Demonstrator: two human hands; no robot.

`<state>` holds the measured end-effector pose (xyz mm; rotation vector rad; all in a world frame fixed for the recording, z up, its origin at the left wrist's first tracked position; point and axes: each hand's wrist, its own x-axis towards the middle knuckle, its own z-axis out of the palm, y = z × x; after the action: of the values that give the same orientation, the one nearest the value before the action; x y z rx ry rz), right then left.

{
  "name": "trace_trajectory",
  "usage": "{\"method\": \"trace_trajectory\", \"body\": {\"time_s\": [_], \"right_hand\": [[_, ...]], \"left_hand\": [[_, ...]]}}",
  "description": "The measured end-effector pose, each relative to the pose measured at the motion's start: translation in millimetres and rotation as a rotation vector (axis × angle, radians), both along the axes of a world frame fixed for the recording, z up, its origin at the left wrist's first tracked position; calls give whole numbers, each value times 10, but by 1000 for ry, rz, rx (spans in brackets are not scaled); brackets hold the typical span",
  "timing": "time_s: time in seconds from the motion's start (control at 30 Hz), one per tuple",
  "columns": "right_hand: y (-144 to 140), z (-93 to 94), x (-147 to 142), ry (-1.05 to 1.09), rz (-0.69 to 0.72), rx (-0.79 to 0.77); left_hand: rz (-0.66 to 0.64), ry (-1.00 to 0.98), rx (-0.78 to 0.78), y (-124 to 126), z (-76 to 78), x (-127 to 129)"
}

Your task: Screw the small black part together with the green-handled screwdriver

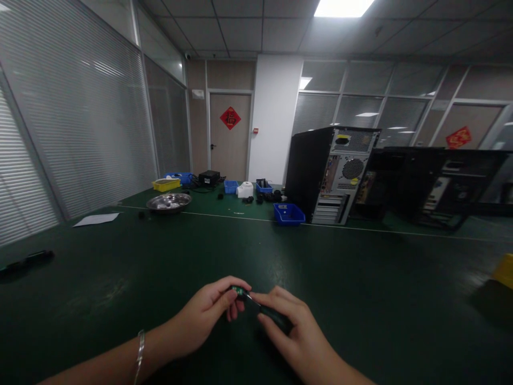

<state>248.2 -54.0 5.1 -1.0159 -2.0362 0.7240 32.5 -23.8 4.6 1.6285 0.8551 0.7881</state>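
Observation:
Pinched between the thumb and fingers of my left hand (pixel 208 305) is a small green circuit board (pixel 239 291), largely covered by the fingers. My right hand (pixel 294 318) is closed round the dark handle of a thin metal-shafted tool (pixel 276 316) that looks like a screwdriver. Its shaft points left and its tip meets or nearly meets the board; the exact contact is too small to tell. Both hands are held over the dark green table (pixel 180 267), close together.
A blue bin (pixel 289 214) stands before a black computer tower (pixel 308 171). A metal dish (pixel 169 202), a yellow tray (pixel 166 185) and a white paper (pixel 96 219) lie at the back left. Dark tools (pixel 28 259) rest at the left, a yellow object (pixel 504 271) at the right edge.

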Motion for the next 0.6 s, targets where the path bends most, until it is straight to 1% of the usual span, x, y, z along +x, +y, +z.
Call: {"method": "trace_trajectory", "body": {"time_s": [0.27, 0.6], "right_hand": [[12, -38, -3, 26, 15, 2], [25, -46, 3, 54, 18, -6]], "left_hand": [[-22, -108, -84, 19, -12, -1], [-44, -200, -134, 61, -103, -8]]}}
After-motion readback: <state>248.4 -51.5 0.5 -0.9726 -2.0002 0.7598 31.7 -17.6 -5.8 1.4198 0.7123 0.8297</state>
